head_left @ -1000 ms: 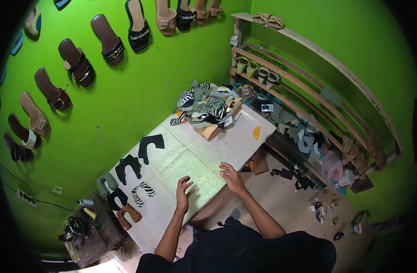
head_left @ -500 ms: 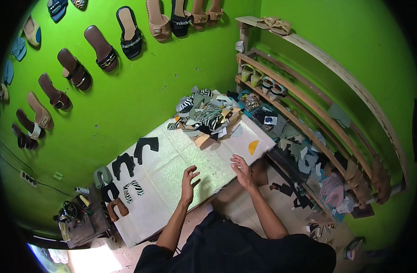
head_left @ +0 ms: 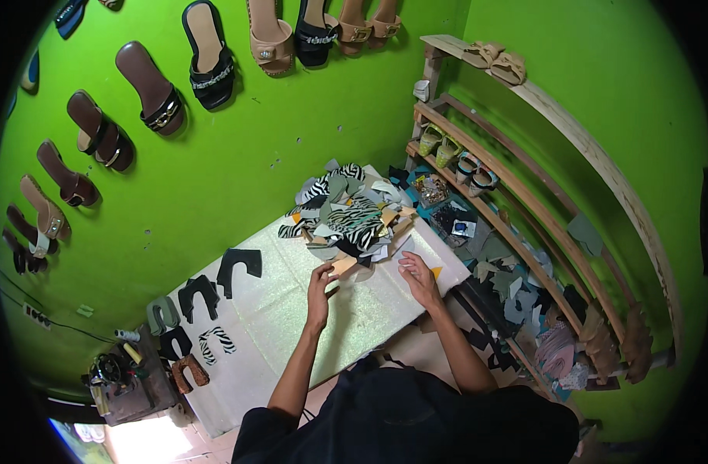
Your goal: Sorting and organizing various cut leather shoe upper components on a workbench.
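A heap of material scraps (head_left: 362, 220), with zebra-striped, grey-green, white and tan pieces, lies at the far end of the pale sheet-covered table (head_left: 269, 317). My left hand (head_left: 321, 292) is held over the table at the heap's near edge, close to a tan scrap (head_left: 343, 265). Its fingers are curved and apart, holding nothing. Farther right, my right hand (head_left: 421, 280) is open too, with spread fingers and nothing in it. It partly covers a yellow piece (head_left: 437, 273) on the table's right side.
U-shaped cut pieces lie at the table's left, among them a black one (head_left: 238, 271) and a zebra-striped one (head_left: 216, 344). A wooden rack (head_left: 516, 162) with shoes and scraps stands right. Sandals (head_left: 149, 89) hang on the green wall. A sewing machine (head_left: 107, 370) sits lower left.
Both hands have moved forward over the table toward the heap. My right hand now covers part of the yellow piece. The view has shifted slightly.
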The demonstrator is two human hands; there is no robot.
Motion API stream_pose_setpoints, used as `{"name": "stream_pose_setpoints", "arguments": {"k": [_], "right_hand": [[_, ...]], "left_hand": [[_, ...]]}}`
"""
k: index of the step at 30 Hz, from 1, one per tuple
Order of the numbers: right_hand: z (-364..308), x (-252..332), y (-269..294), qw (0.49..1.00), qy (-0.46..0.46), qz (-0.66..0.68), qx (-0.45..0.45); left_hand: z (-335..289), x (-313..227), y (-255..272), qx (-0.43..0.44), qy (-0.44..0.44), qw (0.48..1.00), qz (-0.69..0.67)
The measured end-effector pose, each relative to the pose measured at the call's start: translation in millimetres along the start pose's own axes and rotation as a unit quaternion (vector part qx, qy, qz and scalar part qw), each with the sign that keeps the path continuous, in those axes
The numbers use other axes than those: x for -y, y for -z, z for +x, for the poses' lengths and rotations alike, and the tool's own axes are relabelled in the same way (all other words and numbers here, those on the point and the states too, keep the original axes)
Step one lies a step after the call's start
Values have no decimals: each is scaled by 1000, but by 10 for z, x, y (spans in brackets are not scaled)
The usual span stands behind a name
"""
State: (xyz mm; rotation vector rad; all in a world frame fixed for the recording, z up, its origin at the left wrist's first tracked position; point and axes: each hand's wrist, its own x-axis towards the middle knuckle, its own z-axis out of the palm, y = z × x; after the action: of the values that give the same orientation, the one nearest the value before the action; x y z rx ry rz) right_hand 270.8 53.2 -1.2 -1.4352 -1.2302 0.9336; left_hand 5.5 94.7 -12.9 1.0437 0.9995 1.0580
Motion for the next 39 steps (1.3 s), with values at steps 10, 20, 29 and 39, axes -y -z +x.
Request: {"name": "stream_pose_setpoints", "arguments": {"k": [10,20,29,39], "right_hand": [[851,-98,-72,999,3,-28,16],[1762,-428,-82,996,20,-63,61],[2338,-489,-195,957,112,-264,49],[2271,-363,-318,951,73,-279,109]], "left_hand": [[669,-61,-101,-39,21,999,-1],[1288,-47,-341,-137,25,987,82],[1824,271,-355,-207,-16,932,297],[1827,241,-567,-222,-31,925,305]]}}
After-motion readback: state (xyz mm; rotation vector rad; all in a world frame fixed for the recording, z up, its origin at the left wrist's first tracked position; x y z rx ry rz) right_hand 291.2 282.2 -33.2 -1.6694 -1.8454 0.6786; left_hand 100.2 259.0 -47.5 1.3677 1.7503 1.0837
